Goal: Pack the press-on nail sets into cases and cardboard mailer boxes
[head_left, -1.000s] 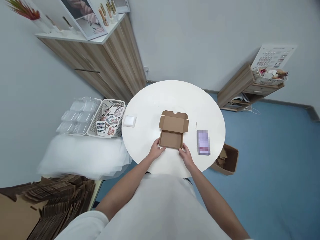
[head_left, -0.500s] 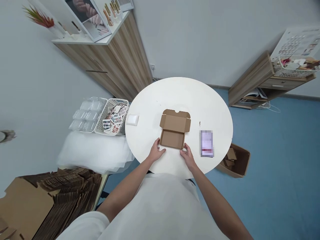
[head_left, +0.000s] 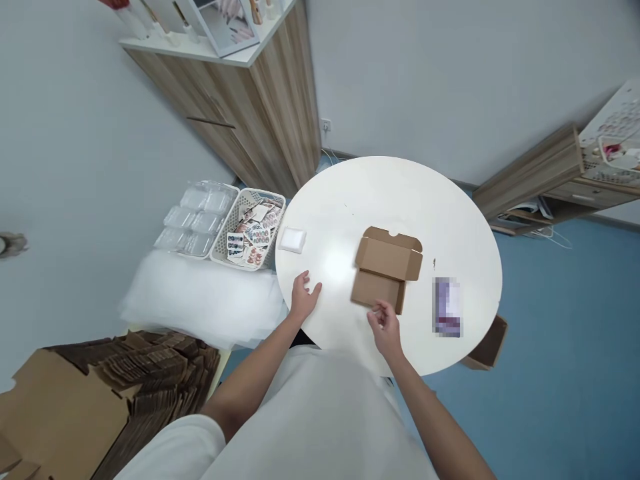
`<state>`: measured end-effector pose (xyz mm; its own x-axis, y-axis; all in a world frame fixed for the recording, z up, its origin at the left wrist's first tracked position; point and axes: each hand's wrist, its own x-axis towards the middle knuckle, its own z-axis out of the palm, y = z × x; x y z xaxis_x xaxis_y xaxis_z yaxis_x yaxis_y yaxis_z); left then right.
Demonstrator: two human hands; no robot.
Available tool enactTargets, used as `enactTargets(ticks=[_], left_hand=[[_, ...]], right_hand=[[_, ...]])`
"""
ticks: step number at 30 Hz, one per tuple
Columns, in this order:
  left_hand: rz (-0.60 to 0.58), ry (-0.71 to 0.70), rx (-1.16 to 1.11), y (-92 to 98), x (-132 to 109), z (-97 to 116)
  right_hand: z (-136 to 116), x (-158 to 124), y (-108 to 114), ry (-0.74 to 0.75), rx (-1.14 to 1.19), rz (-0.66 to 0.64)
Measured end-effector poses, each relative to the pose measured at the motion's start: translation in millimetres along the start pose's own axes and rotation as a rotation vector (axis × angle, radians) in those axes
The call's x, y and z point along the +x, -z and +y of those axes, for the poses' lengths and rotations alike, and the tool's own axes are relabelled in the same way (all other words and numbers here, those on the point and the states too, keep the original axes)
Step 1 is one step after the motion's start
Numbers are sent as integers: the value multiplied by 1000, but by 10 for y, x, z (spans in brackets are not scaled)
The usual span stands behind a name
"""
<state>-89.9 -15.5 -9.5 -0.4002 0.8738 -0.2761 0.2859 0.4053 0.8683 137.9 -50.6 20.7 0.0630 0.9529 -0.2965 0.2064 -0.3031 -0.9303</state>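
Observation:
An open brown cardboard mailer box [head_left: 384, 271] lies on the round white table [head_left: 380, 200], its lid flap folded back away from me. My left hand [head_left: 304, 296] rests near the table's left front edge, fingers spread, apart from the box and holding nothing. Just in front of the box's near edge hovers my right hand [head_left: 385, 325], with loosely curled fingers and nothing in them. A small white pad [head_left: 292, 239] sits on the table beyond my left hand. To the right of the box lies a purple packet [head_left: 447, 307].
Left of the table, a white basket [head_left: 251, 229] of printed cards and a tray of clear plastic packs [head_left: 197, 221] rest on white foam sheets [head_left: 200, 300]. Flat cardboard blanks [head_left: 115, 380] are stacked lower left. A cardboard bin [head_left: 490, 343] stands on the blue floor right; wooden cabinets behind.
Both hands have let go of the box's near corners. The left hand moved away to the left, the right drew back slightly. The view swung left, shifting everything rightward.

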Motion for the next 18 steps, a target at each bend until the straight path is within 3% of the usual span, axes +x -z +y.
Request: enactTargets(ticks=[4,7,11,15,18], left_hand=[[105,-27,45,417,479,-64],[107,-88,96,607,777,-78],[5,-55,45,662,999,-87],[-30,-24,51,627,1071,-104],[-47,-31,27,607,1060,-126]], right_hand=[[-261,230,-727,-83,-142,-249],[-337,453,-1208,-138,-166,-268],[-414,763,-1642,-188,-149,-190],[-540,1032,-1900,-232,-51,-105],[-605,1163,-2050,-163,-61,-78]])
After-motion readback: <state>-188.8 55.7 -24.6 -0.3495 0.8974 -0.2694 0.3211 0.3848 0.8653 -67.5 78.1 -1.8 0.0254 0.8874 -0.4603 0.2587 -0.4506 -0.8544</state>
